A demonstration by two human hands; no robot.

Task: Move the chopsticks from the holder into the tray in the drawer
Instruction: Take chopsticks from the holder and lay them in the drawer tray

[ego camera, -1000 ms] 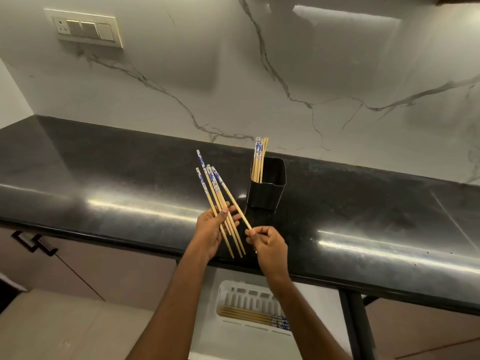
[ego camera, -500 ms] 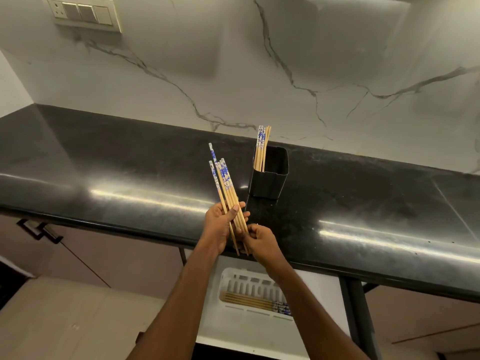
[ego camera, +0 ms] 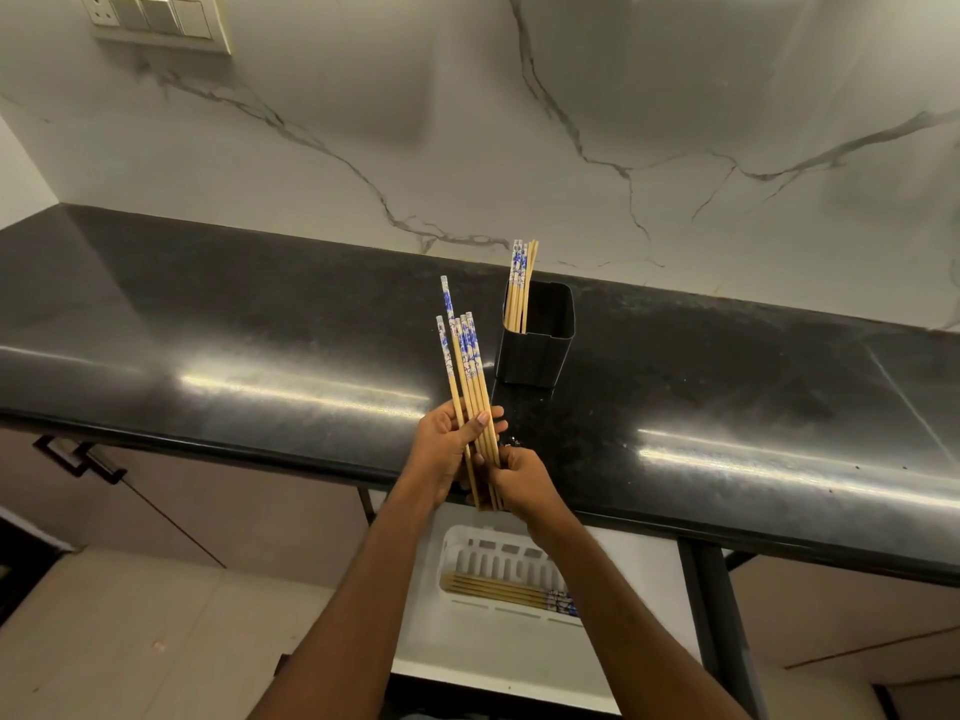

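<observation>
1. Together, the left hand (ego camera: 449, 443) and right hand (ego camera: 521, 480) clasp a chopstick bundle (ego camera: 470, 387) just left of the black holder (ego camera: 535, 337).
2. More chopsticks (ego camera: 521, 283) stand inside the holder.
3. Below, the drawer tray (ego camera: 467, 556) holds several.

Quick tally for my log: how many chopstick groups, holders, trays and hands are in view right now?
Chopstick groups: 3 (bundle in hands, some in holder, some in tray); single sticks too overlapped to count
Black holder: 1
White tray: 1
Hands: 2 (left hand, right hand)
Total: 7
</observation>
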